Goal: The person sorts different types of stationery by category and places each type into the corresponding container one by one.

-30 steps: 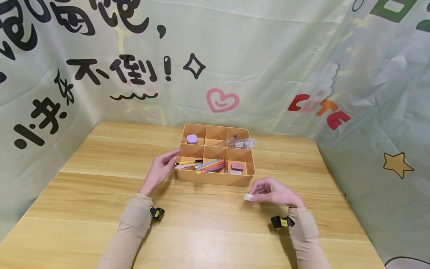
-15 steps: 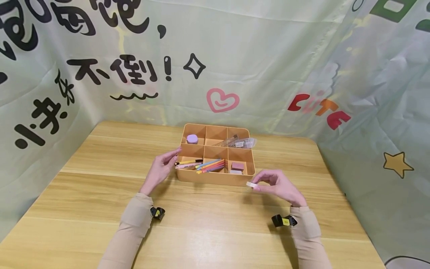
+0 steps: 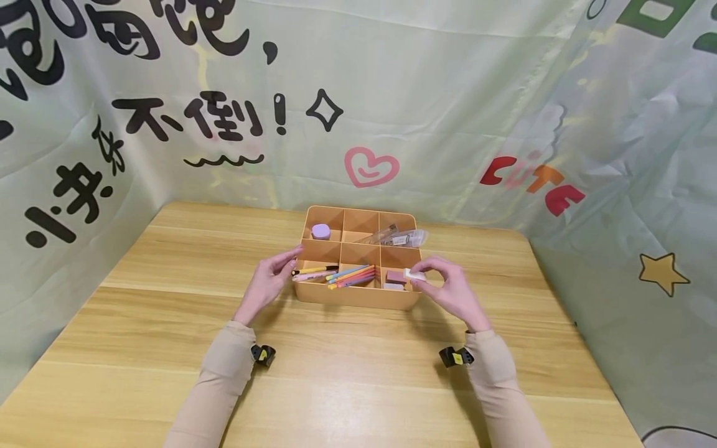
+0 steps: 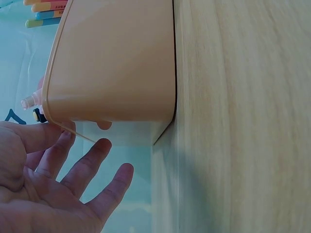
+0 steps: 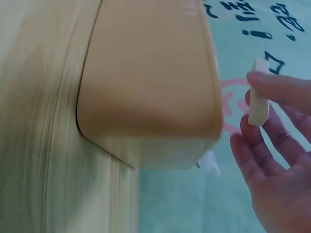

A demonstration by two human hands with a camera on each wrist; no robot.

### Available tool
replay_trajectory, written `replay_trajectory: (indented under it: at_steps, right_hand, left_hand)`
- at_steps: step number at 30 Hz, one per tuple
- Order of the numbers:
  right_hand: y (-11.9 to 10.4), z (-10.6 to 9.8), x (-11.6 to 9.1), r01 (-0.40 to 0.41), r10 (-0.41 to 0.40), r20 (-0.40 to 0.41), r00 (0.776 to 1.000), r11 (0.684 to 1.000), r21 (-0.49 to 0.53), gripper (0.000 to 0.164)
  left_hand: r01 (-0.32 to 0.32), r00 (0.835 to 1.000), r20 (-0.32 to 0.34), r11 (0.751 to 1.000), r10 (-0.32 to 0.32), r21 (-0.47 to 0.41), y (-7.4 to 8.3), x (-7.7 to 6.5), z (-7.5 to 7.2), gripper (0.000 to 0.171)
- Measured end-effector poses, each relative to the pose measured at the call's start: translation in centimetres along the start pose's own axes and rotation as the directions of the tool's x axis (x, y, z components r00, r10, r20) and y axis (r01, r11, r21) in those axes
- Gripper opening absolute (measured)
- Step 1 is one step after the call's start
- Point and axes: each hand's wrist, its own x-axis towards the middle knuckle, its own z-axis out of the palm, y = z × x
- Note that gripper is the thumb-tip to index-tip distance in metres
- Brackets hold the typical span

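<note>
My right hand [image 3: 450, 289] pinches a small white eraser [image 5: 259, 92] between thumb and fingers. It holds the eraser over the front right compartment of an orange-tan divided box [image 3: 358, 299], where a mauve block [image 3: 396, 277] and a pale lilac block [image 3: 393, 287] lie. At the box's left side, my left hand [image 3: 266, 286] touches the rim with thumb and fingertips; the left wrist view shows its other fingers [image 4: 115, 187] spread and fairly straight beside the wall. Part of the index finger is hidden behind the thumb there.
Colored pens [image 3: 353, 277] fill the front middle compartment, and a few more pens [image 3: 315, 272] lean in the front left one. A lilac rounded item [image 3: 320, 231] sits at the back left. Clear plastic packaging [image 3: 406, 238] sticks out over the right edge. A printed cloth [image 3: 437, 124] hangs behind the wooden table [image 3: 336, 386].
My right hand has carried the white eraser up and forward, from in front of the box to above its front right compartment. My left hand and the box have stayed in place.
</note>
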Motion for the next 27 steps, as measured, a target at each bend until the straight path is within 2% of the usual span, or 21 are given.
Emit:
replay_trajectory:
  at_steps: [3, 7, 14, 21, 24, 27]
  right_hand:
    - [-0.1, 0.7, 0.7, 0.045, -0.048, -0.021, 0.999, 0.994, -0.103, 0.02]
    - [0.0, 1.4, 1.5, 0.068, -0.071, -0.01, 0.997, 0.982, -0.177, 0.019]
    - [0.4, 2.4, 2.2, 0.003, 0.014, 0.063, 0.998, 0.964, -0.266, 0.017]
    - [1.0, 2.7, 2.3, -0.035, 0.056, 0.08, 0.995, 0.97, -0.24, 0.019]
    - [1.3, 2.7, 2.3, -0.012, 0.028, 0.065, 0.997, 0.975, -0.221, 0.029]
    - [1.8, 2.8, 2.0, 0.002, -0.001, 0.01, 1.0, 0.988, -0.153, 0.04]
  left_hand:
    - [-0.002, 1.0, 0.002, 1.0, 0.002, -0.001, 0.0, 0.0, 0.0, 0.037]
    - [-0.001, 1.0, 0.004, 1.0, 0.001, 0.001, -0.2, 0.0, 0.0, 0.038]
    - [-0.021, 1.0, -0.001, 1.0, 0.021, 0.01, -0.4, 0.2, 0.1, 0.037]
    - [-0.025, 1.0, -0.003, 1.0, 0.025, 0.013, -0.4, 0.2, 0.1, 0.037]
    - [-0.023, 1.0, 0.003, 1.0, 0.023, 0.011, -0.4, 0.3, 0.1, 0.038]
    - [-0.013, 1.0, 0.003, 1.0, 0.013, 0.006, -0.3, 0.3, 0.1, 0.038]
